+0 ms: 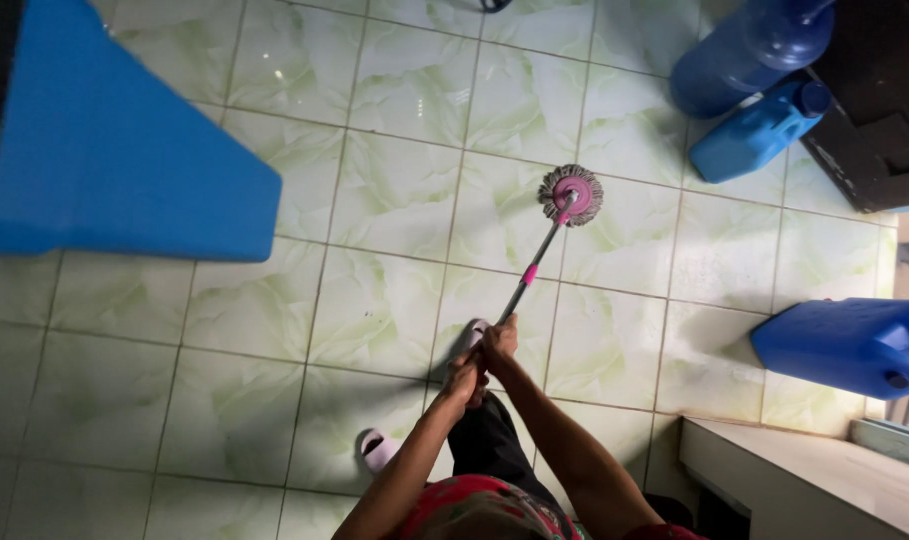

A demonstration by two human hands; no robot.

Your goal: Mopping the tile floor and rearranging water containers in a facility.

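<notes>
The person is gripping the thin metal mop pole with its pink collar (pixel 530 270) in both fists, the right hand (pixel 499 340) closed around it just ahead of the left hand (pixel 464 380). The round grey-fringed mop head with a pink hub (pixel 570 194) is pressing on the pale green marbled floor tiles (pixel 394 190), far ahead of them. To my eye, keeping it flat and sweeping clear of the blue plastic jugs (pixel 754 130) at far right is serving best.

Floor (pixel 394 190): pale green marbled tiles.
Mop head (pixel 570 194): pressed on a centre tile.
Blue containers: water bottle (pixel 749 50), jerrycans (pixel 756 130) (pixel 854 345) along right side.
</notes>
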